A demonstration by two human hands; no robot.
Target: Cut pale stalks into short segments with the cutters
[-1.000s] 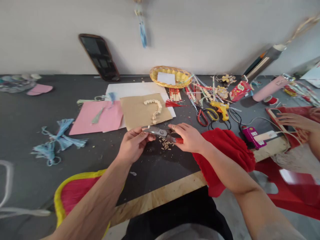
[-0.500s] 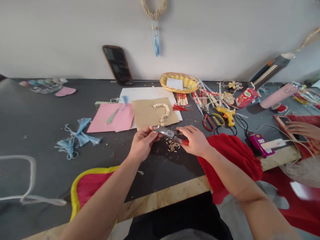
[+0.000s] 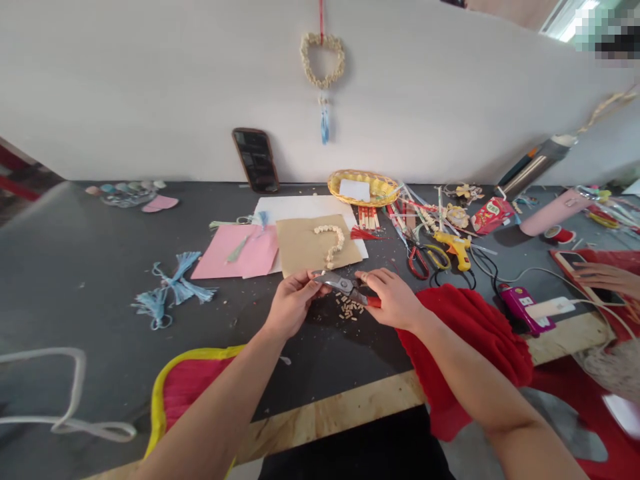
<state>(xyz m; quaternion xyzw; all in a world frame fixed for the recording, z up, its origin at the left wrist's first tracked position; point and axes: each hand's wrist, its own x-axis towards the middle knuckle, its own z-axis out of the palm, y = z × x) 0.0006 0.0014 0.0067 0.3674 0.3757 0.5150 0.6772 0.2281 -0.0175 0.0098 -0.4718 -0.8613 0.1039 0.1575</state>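
Note:
My right hand (image 3: 393, 297) is wrapped round the red handles of metal pliers (image 3: 341, 283), whose jaws point left. At the jaws' tip, my left hand (image 3: 295, 300) pinches a small pale piece; its exact shape is too small to tell. Below and between the hands, several short tan pieces (image 3: 349, 307) lie scattered on the dark table (image 3: 240, 320). Just beyond the pliers, a curved string of cream pieces (image 3: 334, 241) rests on brown paper (image 3: 295, 243).
Pink sheets (image 3: 235, 250) and blue tassels (image 3: 180, 283) lie left. Behind are a phone (image 3: 256, 160) and yellow basket (image 3: 363, 187). Scissors (image 3: 417, 261), a yellow glue gun (image 3: 454, 248), red cloth (image 3: 465, 327) and another person's hand (image 3: 605, 275) are right.
The camera view has tilted up, showing the whole heart-shaped wreath on the wall. Both hands keep nearly the same hold, with the pliers still between them.

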